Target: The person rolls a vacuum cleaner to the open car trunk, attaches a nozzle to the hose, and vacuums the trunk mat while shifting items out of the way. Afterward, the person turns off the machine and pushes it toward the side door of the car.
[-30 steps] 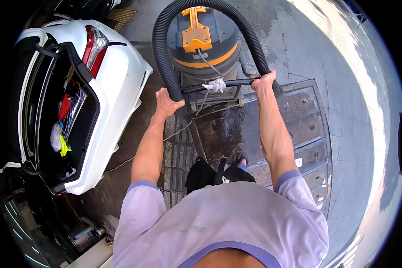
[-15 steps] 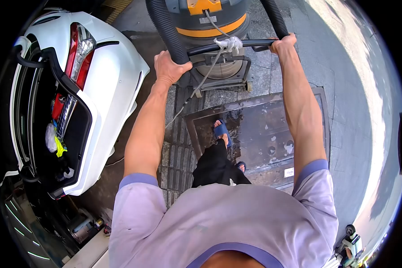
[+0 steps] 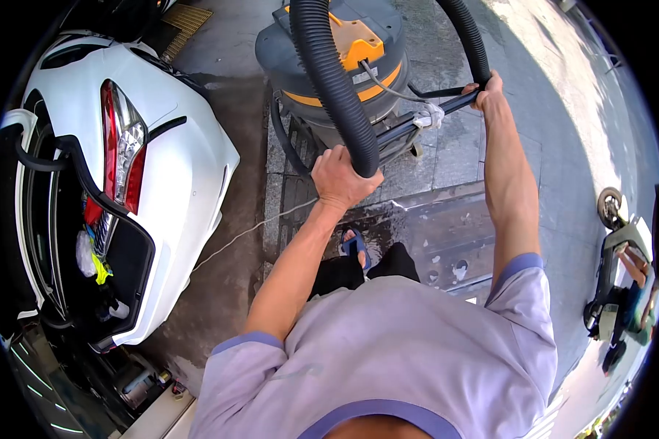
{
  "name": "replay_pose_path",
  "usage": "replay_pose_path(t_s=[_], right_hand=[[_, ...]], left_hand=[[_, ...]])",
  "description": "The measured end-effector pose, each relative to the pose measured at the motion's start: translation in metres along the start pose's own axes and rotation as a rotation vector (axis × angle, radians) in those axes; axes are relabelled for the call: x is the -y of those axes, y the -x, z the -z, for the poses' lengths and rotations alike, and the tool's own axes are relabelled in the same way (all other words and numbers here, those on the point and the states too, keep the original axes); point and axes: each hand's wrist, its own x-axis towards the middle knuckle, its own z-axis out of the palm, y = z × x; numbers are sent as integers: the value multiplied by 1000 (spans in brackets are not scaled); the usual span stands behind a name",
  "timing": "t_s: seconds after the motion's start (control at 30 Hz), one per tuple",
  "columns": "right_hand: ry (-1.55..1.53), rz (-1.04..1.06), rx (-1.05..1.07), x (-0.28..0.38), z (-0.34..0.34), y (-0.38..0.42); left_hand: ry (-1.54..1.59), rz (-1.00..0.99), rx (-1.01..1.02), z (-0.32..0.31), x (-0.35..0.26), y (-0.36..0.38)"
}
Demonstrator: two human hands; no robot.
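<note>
A grey and orange vacuum cleaner (image 3: 329,69) stands ahead of me on wheels, its push handle (image 3: 458,104) slanting up to the right. My left hand (image 3: 343,178) is closed at the near end of that handle, where the thick black ribbed hose (image 3: 334,88) comes down against it. At the far end my right hand (image 3: 488,91) is closed round the handle beside the other stretch of hose. A white cloth or plastic strip (image 3: 428,115) and a cable are tied about the handle's middle. My fingers are partly hidden by the hose.
To the left stands a white car (image 3: 179,164) with its boot open and several items inside. A pale cord (image 3: 252,230) crosses the ground toward it. Below me lies a wet metal plate (image 3: 447,227). A person on a scooter (image 3: 611,293) is at the right.
The vacuum cleaner has swung round, its handle now slanting. My left hand has moved right and nearer my body; my right hand has shifted slightly right. The scooter and rider are now more visible.
</note>
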Motion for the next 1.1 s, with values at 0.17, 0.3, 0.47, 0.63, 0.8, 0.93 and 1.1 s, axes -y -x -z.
replay_pose_path(t_s=[0.17, 0.3, 0.47, 0.63, 0.8, 0.93, 1.1], right_hand=[[210, -11, 123, 38, 24, -35], [120, -49, 157, 33, 14, -45], [59, -137, 214, 22, 24, -38], [127, -172, 142, 20, 18, -40], [122, -167, 115, 19, 8, -35], [74, -155, 182, 19, 8, -45], [72, -119, 168, 14, 8, -66]], left_hand=[[44, 45, 53, -51, -52, 18], [48, 182, 151, -41, -56, 15], [2, 305, 115, -38, -73, 27], [-44, 551, 307, -27, -88, 16], [13, 696, 451, -13, -89, -5], [44, 717, 539, -23, -66, 1], [16, 673, 399, -19, -83, -2]])
